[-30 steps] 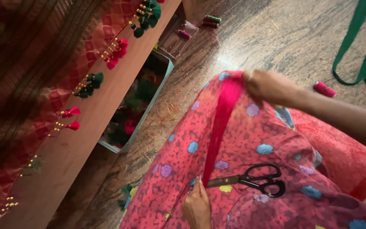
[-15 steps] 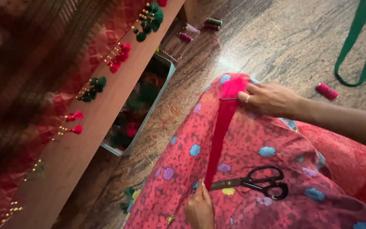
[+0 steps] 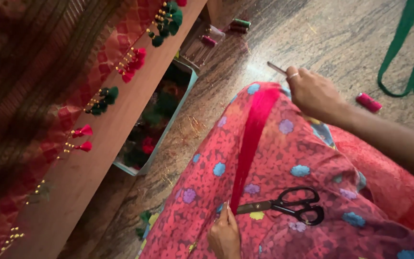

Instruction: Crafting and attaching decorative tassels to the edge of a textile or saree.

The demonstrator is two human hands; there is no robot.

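Two hands are in view. The right hand [image 3: 312, 91] is closed at the far end of one bundle of red threads [image 3: 252, 139], which lies stretched along the lap over pink cloth with blue flowers [image 3: 293, 158]; a thin grey tool [image 3: 276, 68] juts from its fingers. The left hand [image 3: 224, 235] pinches the near end of the threads, fingers closed on it. The bundle thus runs taut between both hands.

One pair of black-handled scissors [image 3: 288, 206] lies on the lap, just right of the left hand, blades pointing toward the threads. One red spool [image 3: 369, 102] lies on the stone floor [image 3: 341, 38] beyond the right forearm. One green strap [image 3: 408, 52] hangs at upper right. A wooden board [image 3: 120, 124] at left carries a patterned cloth with red and green tassels [image 3: 130, 64]; a box of tassels [image 3: 154, 124] sits beside it.

Compared with half a second ago, the right hand sits farther from the body, and the tool now shows.
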